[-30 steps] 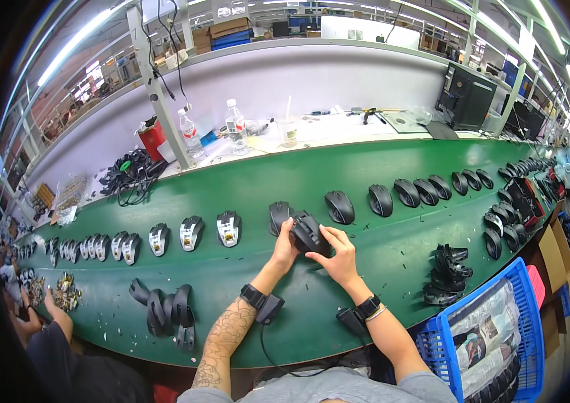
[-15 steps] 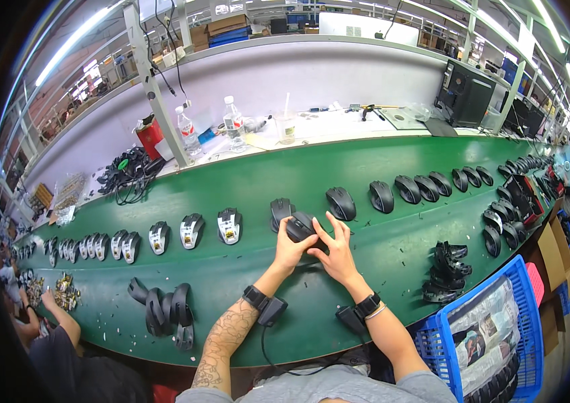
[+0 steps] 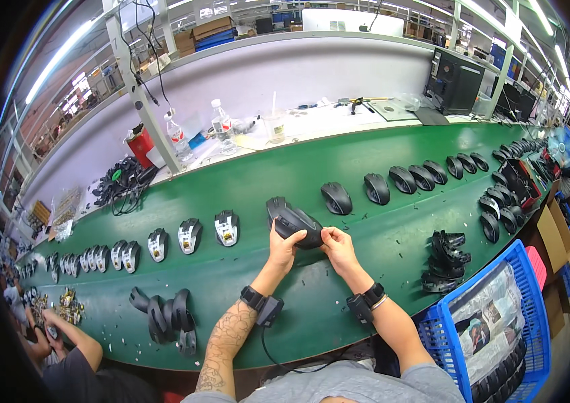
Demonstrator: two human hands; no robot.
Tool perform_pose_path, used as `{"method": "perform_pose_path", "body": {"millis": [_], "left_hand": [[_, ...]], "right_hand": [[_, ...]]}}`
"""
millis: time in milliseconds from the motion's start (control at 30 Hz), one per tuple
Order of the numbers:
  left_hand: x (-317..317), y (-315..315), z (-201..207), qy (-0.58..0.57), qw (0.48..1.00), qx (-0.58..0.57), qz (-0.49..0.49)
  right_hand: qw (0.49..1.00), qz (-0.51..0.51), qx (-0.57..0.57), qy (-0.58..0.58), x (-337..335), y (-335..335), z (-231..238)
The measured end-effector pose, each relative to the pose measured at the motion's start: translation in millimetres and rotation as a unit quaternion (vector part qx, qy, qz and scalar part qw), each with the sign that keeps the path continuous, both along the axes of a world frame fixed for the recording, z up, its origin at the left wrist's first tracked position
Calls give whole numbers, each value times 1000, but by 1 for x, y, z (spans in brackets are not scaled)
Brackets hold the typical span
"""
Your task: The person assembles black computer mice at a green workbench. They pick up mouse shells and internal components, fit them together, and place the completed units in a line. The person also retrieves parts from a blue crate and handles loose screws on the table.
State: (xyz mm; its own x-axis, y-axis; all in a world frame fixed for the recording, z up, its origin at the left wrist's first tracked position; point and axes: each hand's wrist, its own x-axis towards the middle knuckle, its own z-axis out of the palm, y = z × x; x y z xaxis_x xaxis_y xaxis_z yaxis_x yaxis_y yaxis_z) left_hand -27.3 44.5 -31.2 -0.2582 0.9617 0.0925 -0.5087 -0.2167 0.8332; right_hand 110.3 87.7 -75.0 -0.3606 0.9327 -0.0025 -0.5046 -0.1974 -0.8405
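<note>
Over the green bench, a black computer mouse [image 3: 304, 227] is held between my two hands, tilted. My left hand [image 3: 284, 244] is closed round its left side, thumb on top. At the right end of the same mouse, my right hand [image 3: 339, 248] pinches the edge with thumb and fingers. Just behind it lies another black mouse [image 3: 275, 205], partly covered by the held one. To the left stands an uncovered mouse [image 3: 226, 228] with a grey-white inside showing; to the right rests a black mouse [image 3: 336, 198].
Rows of mice run along the green bench [image 3: 245, 181]. Curved black shells [image 3: 169, 319] lie at front left, with more black shells [image 3: 446, 262] at front right. A blue basket [image 3: 445, 342] stands at the bench's right edge. A co-worker's arm [image 3: 78, 336] reaches in at far left.
My right hand has lowered to the mouse's right end, its spread fingers now pinching. The held mouse has turned, showing more of its length. The whole view has shifted slightly.
</note>
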Motion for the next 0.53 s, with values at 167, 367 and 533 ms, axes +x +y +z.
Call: {"method": "perform_pose_path", "body": {"millis": [167, 367, 533], "left_hand": [[3, 1, -5, -4, 1000, -7, 4], [-16, 6, -6, -166, 971, -168, -32], [-25, 15, -26, -194, 967, -167, 0]], "right_hand": [[999, 10, -4, -47, 5, 3, -4], [981, -15, 68, -179, 7, 4, 11], [945, -92, 224, -219, 0, 0, 14]]}}
